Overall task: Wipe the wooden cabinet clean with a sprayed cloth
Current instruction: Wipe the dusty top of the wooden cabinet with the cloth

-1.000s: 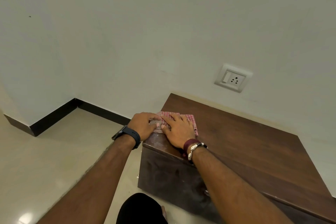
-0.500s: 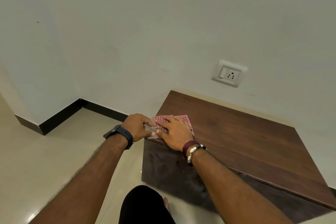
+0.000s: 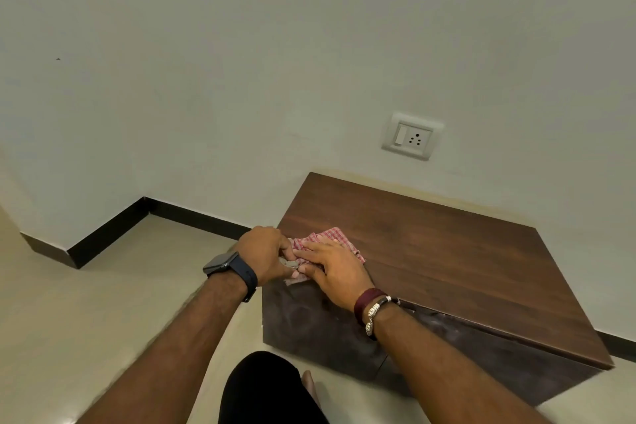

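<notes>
Dark smartwatch (image 3: 230, 267) — maroon band (image 3: 367, 299), silver bracelet (image 3: 375, 315).

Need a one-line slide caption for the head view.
Both hands, left gripping and right pressing flat, work a red checked cloth at the wooden cabinet's near-left corner.

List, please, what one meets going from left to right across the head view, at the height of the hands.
Black skirting board → smartwatch on the left wrist → left hand → checked cloth → bare top of the wooden cabinet. The right hand overlaps the cloth, so I leave it out.
</notes>
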